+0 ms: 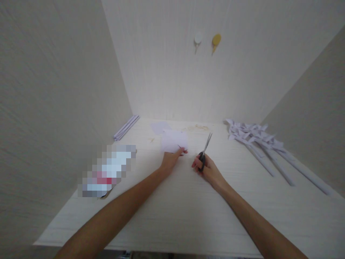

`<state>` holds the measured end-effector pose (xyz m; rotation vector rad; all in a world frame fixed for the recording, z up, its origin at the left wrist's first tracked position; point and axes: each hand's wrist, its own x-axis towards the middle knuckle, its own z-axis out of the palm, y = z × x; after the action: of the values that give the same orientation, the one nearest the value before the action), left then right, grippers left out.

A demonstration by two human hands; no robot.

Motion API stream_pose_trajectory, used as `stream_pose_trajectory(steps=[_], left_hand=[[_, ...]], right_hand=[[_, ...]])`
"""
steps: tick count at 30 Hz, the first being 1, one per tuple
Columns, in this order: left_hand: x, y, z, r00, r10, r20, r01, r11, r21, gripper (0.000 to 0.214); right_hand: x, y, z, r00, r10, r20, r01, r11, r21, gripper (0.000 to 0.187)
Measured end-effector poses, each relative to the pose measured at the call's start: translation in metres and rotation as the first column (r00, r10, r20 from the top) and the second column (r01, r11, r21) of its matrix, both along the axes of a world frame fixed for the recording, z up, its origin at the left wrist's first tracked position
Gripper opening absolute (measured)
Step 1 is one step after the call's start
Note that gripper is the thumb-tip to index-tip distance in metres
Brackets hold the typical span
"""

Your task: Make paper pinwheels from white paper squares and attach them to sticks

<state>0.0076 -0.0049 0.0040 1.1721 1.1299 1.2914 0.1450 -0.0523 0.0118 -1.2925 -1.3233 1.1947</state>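
Note:
My left hand (pixel 174 157) is closed on the lower right part of a white sheet of paper (pixel 174 139), with thumb and fingers pinching its edge. A slit or dark line shows in the paper by the fingertips. In my right hand (pixel 207 167) is a pair of scissors (pixel 206 145) with black handles, its narrow metal blades pointing up and away, slightly parted. The blades are apart from the paper, to its right. Behind the held sheet lies another flat piece of paper (pixel 159 127), partly covered by it.
Paper pinwheels (pixel 249 133) on rolled paper sticks lie at the right. Several rolled paper tubes (pixel 126 127) rest by the left wall, with a blurred-out phone-like object (pixel 115 167) nearer me. Small toothpick-like bits (pixel 198 127) lie at the back. Two hooks (pixel 216 39) are on the back wall.

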Motion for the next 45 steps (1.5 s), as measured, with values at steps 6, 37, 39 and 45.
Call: stream_pose_trajectory(steps=[6, 37, 39, 45], left_hand=[[-0.003, 0.007, -0.001, 0.991, 0.04, 0.128, -0.041, 0.999, 0.008, 0.018], [-0.005, 0.007, -0.002, 0.974, 0.027, 0.223, -0.03, 0.999, 0.011, 0.016], [-0.004, 0.008, -0.002, 0.975, 0.03, 0.221, -0.033, 0.999, 0.009, 0.016], [-0.004, 0.009, -0.004, 0.975, 0.028, 0.222, -0.033, 0.999, 0.018, 0.016]], right_hand=[[0.013, -0.003, 0.008, 0.952, 0.235, 0.195, -0.232, 0.972, -0.038, 0.035], [0.022, -0.004, 0.007, 0.837, 0.378, 0.396, -0.342, 0.926, -0.16, 0.043], [0.023, -0.004, 0.006, 0.838, 0.377, 0.395, -0.343, 0.926, -0.156, 0.042], [0.023, -0.003, 0.003, 0.839, 0.382, 0.387, -0.345, 0.924, -0.163, 0.041]])
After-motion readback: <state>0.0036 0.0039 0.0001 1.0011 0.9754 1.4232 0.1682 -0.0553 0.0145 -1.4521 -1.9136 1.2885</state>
